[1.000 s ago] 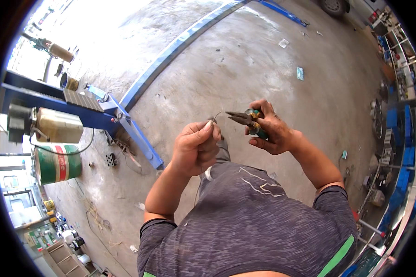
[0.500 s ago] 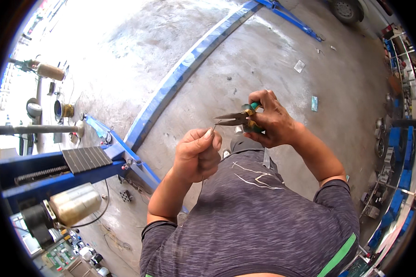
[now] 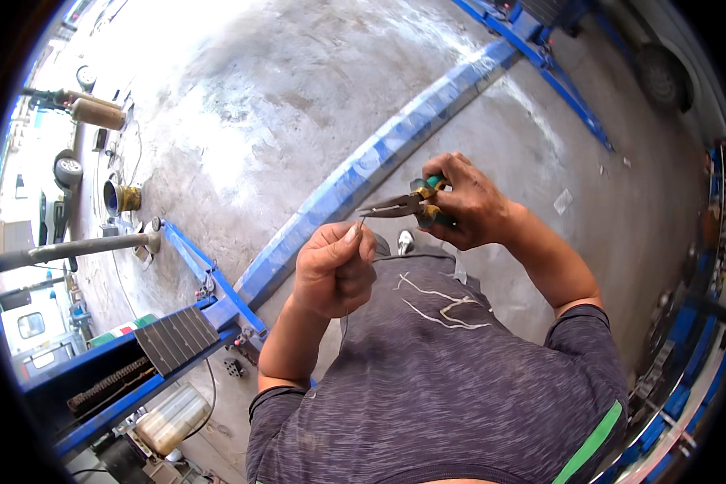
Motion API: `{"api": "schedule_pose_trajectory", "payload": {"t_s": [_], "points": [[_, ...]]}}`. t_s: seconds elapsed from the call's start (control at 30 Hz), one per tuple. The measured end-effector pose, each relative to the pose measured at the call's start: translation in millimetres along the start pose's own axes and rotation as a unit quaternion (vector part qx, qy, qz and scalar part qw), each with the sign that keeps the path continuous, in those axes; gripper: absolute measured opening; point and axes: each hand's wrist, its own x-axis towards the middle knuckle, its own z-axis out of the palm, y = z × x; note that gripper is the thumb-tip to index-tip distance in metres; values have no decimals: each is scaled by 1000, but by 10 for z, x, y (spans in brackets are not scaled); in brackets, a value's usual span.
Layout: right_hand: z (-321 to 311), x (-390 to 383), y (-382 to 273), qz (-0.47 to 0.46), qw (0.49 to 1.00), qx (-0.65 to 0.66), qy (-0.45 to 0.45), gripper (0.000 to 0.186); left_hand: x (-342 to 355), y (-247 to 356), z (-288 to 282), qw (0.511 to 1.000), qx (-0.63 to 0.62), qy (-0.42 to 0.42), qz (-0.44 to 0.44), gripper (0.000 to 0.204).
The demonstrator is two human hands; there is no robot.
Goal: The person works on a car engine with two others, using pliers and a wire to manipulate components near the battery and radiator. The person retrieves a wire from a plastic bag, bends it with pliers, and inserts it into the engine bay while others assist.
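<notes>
My left hand [image 3: 335, 270] is closed, its thumb and forefinger pinching a thin wire [image 3: 361, 223] whose short end sticks up above the thumb. More of the wire hangs out below the fist. In my right hand [image 3: 474, 208] is a pair of pliers [image 3: 395, 207] with green and yellow grips and dark tapered jaws. The jaws point left, and their tips are together at the wire's upper end. Whether the tips grip the wire is too small to tell. Both hands are raised in front of my dark shirt.
A blue steel floor beam [image 3: 379, 149] runs diagonally beyond my hands. Blue lift arms [image 3: 569, 101] lie at the far right, another lift arm [image 3: 187, 252] at left. A lift column [image 3: 113, 379] stands lower left. Blue racks [image 3: 678, 403] line the right. A tyre [image 3: 661, 77] shows far right.
The pliers' jaws have closed from a slight gap, with their tips now at the wire's end. Both hands have shifted slightly left, and the surroundings have swung round in view.
</notes>
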Motion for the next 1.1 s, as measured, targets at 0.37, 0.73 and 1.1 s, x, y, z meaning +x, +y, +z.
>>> {"api": "schedule_pose_trajectory", "payload": {"t_s": [0.37, 0.73, 1.1], "points": [[1, 2150, 2798, 153, 986, 31, 54, 58, 2413, 2632, -833, 998, -52, 30, -36, 28], [89, 3954, 5645, 173, 979, -94, 54, 46, 4650, 4795, -1264, 977, -69, 201, -33, 25], [490, 5970, 9468, 120, 944, -289, 101, 38, 7669, 7139, -2245, 944, -61, 324, 24, 19]]}}
